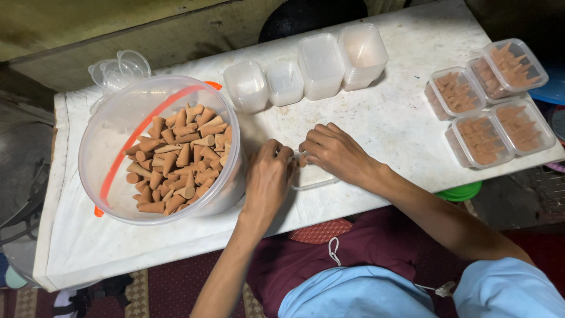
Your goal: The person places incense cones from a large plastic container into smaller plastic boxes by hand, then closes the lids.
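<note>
My left hand [268,179] and my right hand [332,152] meet over a small clear plastic box [312,178] lying on the white table [382,123], near its front edge. Both hands grip the box, which their fingers largely hide. To the left stands a large clear round tub [112,135] with an orange handle, half filled with tan incense cones [179,159]. My left hand is right beside the tub's wall.
Stacks of empty clear boxes [321,65] line the table's back edge. Several closed boxes filled with cones [488,106] sit at the right end. Clear lids [120,69] lie behind the tub. A green object [460,191] shows below the table's front edge.
</note>
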